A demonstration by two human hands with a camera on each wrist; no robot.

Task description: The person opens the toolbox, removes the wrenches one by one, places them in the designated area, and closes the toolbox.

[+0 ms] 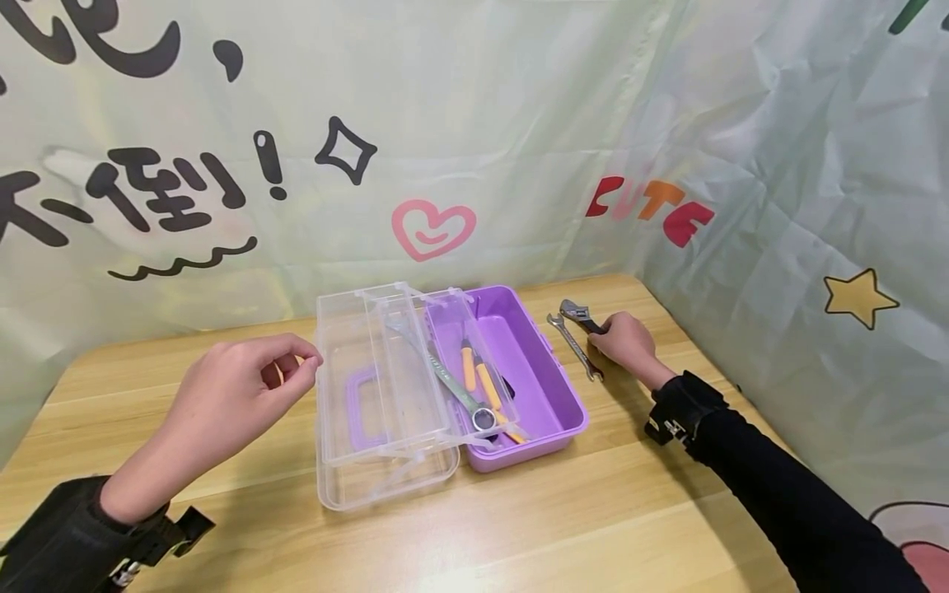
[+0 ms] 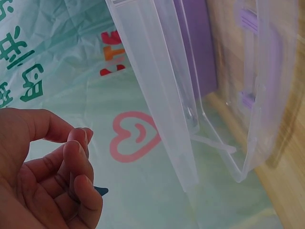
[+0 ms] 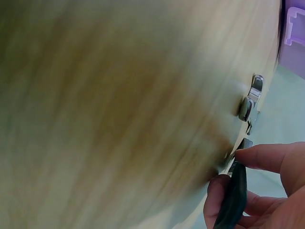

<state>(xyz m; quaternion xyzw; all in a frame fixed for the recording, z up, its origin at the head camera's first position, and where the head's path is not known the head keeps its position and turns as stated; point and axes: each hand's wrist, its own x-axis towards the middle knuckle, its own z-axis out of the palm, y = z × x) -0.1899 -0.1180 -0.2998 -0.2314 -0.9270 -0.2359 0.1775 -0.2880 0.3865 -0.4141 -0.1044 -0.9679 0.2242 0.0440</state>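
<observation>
My right hand (image 1: pixel 626 342) grips an adjustable wrench (image 1: pixel 578 313) by its dark handle, low over the table right of the toolbox. In the right wrist view, thumb and fingers close around that handle (image 3: pixel 233 200). Just left of it lies a silver open-end wrench (image 1: pixel 574 346). My left hand (image 1: pixel 240 387) hangs in the air left of the toolbox, holding nothing, its fingers loosely curled with thumb and index fingertips close together. The purple toolbox (image 1: pixel 549 403) stands with its clear lid (image 1: pixel 337 486) swung out to the left.
A clear tray (image 1: pixel 408 387) extends between lid and box, with a large combination wrench (image 1: pixel 452 383) over it. Several orange-handled tools (image 1: pixel 485 383) show in the box's left part. A printed curtain (image 1: pixel 519 123) rises behind and to the right of the wooden table (image 1: pixel 259 527).
</observation>
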